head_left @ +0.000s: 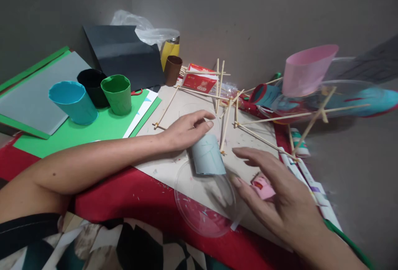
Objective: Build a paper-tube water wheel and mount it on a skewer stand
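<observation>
My left hand [186, 131] reaches across the table, fingers curled loosely over the top of a pale blue paper cup [207, 156] standing upside down on a beige board [161, 166]. My right hand [273, 189] hovers palm down just right of the cup, fingers spread and holding nothing, above a pink item [263, 187]. A clear plastic lid [202, 203] lies in front of the cup. A frame of thin wooden sticks [230, 112] stands behind the cup. It carries a pink cup [306, 71] and a clear disc at the right.
Blue [73, 102], black [91, 85] and green [117, 93] paper cups stand on green paper at the left. Dark card, a plastic bag, yellow and brown cups and a red box sit at the back. Red cloth [124, 195] covers the table's near edge.
</observation>
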The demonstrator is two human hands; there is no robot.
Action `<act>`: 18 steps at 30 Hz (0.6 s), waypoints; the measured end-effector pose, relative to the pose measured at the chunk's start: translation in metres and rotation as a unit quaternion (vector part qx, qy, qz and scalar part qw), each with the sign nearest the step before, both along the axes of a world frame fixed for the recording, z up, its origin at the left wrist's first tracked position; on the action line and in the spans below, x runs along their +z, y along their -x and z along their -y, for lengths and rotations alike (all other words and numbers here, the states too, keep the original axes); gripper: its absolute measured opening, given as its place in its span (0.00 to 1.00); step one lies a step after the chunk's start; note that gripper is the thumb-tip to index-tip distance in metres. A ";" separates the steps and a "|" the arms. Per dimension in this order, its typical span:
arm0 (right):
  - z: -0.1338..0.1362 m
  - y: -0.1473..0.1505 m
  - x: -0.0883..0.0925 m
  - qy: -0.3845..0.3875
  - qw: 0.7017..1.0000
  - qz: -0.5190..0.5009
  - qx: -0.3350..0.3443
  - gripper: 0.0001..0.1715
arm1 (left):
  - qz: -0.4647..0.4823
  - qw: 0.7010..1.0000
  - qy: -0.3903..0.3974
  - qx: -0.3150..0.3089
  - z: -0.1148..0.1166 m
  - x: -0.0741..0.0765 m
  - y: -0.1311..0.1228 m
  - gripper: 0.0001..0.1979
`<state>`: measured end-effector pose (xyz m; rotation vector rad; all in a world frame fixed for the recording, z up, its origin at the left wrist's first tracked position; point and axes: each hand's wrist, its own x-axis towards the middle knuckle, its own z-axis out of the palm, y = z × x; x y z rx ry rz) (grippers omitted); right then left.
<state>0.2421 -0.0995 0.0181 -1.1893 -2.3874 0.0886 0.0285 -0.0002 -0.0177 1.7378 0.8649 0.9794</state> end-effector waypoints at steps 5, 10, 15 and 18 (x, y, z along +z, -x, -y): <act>-0.011 0.020 -0.012 -0.024 0.998 0.059 0.029 0.33 | 0.022 0.995 0.014 0.098 0.004 0.013 0.013 0.04; -0.016 0.028 -0.032 0.010 0.992 0.119 0.043 0.32 | -0.179 0.982 0.017 0.055 0.032 0.023 0.034 0.07; -0.016 0.028 -0.040 0.034 0.993 0.107 0.026 0.30 | -0.385 0.923 -0.003 0.021 0.063 0.013 0.040 0.09; -0.017 0.029 -0.040 0.047 0.993 0.104 0.031 0.30 | -0.418 0.908 -0.019 0.009 0.072 0.007 0.037 0.09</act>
